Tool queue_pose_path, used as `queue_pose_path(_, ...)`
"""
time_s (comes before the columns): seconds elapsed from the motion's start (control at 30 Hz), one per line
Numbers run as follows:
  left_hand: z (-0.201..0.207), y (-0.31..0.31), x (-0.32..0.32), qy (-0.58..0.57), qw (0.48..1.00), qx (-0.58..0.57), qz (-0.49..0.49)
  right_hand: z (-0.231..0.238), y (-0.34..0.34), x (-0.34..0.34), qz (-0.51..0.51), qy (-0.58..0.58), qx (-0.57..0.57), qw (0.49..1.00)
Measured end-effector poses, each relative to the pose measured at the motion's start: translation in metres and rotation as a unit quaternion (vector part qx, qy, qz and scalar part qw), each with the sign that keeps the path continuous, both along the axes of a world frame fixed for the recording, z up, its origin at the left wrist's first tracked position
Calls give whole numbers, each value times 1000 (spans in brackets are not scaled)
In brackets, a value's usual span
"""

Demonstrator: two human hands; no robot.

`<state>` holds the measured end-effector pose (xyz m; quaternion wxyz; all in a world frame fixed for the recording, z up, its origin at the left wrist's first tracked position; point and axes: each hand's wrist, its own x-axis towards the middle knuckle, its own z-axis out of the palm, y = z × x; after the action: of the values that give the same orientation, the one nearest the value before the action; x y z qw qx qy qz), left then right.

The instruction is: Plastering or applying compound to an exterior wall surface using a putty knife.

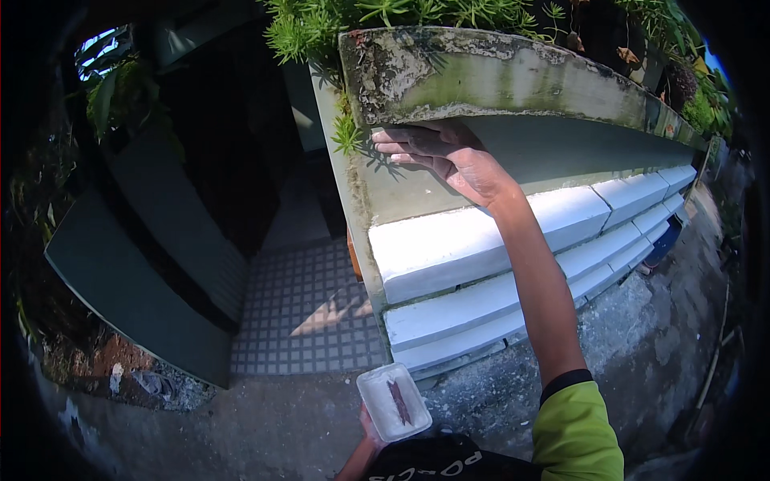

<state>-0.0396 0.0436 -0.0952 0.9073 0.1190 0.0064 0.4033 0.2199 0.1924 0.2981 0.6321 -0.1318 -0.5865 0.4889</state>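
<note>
Spill risk below, scrape risk above

The likeliest trouble, in my judgement, lies with the white tub [375, 391], held low before the body, above the concrete ground [241, 425]. As far as can be seen, the left grip [370, 429] supports it from its left side alone, so a stumble or a slackened hold could tip out the dark red strip [399, 403] and whatever pale stuff coats the inside. Attention fixed on the grey wall [553, 156] would make that easier to miss. Higher up, the mossy ledge [489, 84] looks rough and flaking just above the right grip [447, 156]; a hasty upward sweep could graze the knuckles or drop crumbs onto the white steps [449, 248]. A slip to the left might snag the small green plant [346, 132] at the wall's corner.

The right arm reaches up and forward from the yellow-green sleeve [577, 433], nearly straight, the wrist turned so the fingers point left. That grip is spread flat, fingers long and slightly parted, seemingly laid along the wall; the palm's contact is hidden. The left forearm shows only briefly at the lower edge. Its grip holds the tub's side, but how firmly I cannot tell.
</note>
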Motion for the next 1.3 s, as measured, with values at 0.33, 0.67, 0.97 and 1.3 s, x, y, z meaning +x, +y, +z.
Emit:
queue_pose_path(0.33, -4, -7, -4, 10, 1000, 14, 15, 13, -12, 3, -81, -596, 26, 798)
queue_pose_path(0.67, -12, -13, -3, 34, 999, 15, 11, 0, -2, -5, -72, -390, 16, 918)
queue_pose_path(0.97, -23, -19, -1, 57, 998, 13, -31, 2, -7, 0, -56, -348, 37, 935)
queue_pose_path(1.3, -33, -25, 2, 56, 995, 30, -79, -2, -27, 102, -148, -153, -40, 976)
